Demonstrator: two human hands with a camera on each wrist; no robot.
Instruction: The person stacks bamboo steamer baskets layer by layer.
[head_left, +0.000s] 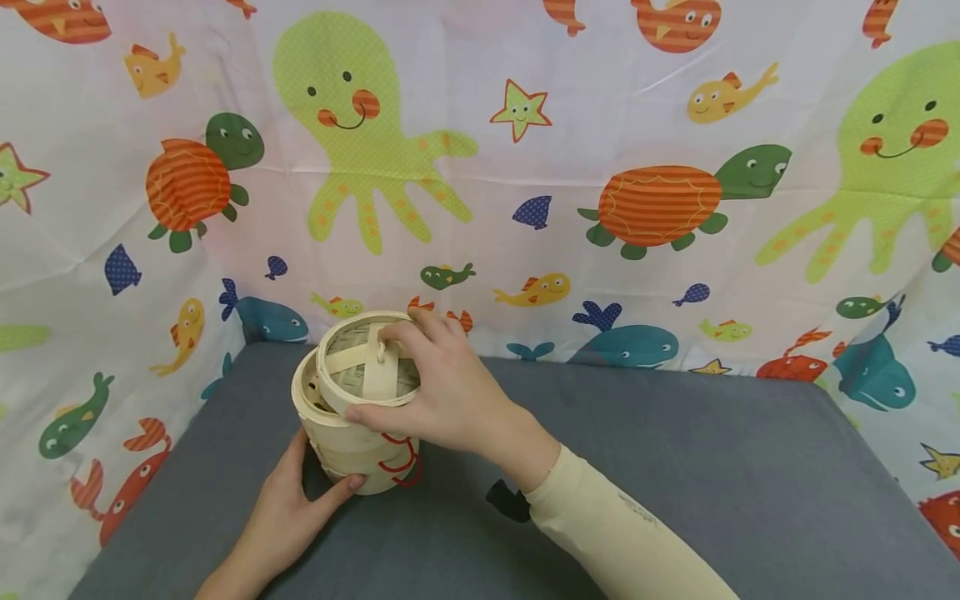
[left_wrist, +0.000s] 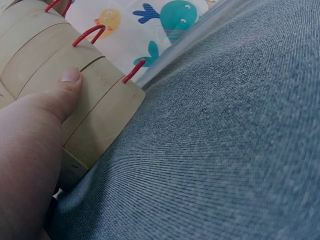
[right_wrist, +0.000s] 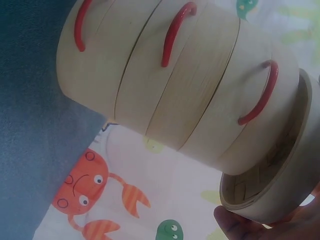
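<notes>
A round bamboo steamer [head_left: 348, 454] made of stacked tiers stands on the grey surface, left of the middle in the head view. Red loop handles [right_wrist: 175, 37] run down its side. My left hand [head_left: 281, 517] grips it low down, with the thumb on the near side and the other fingers mostly hidden. My right hand [head_left: 457, 392] holds the woven lid [head_left: 352, 379] by its rim, fingers on the far edge and thumb on the near one. The lid sits tilted and shifted right, so a gap shows at the top tier's left. What lies inside is mostly hidden.
A grey cloth-covered surface [head_left: 675, 483] spreads beneath the steamer. Behind it and at the sides hangs a white curtain [head_left: 487, 50] printed with sea animals. A small black object [head_left: 508, 502] shows beside the right sleeve.
</notes>
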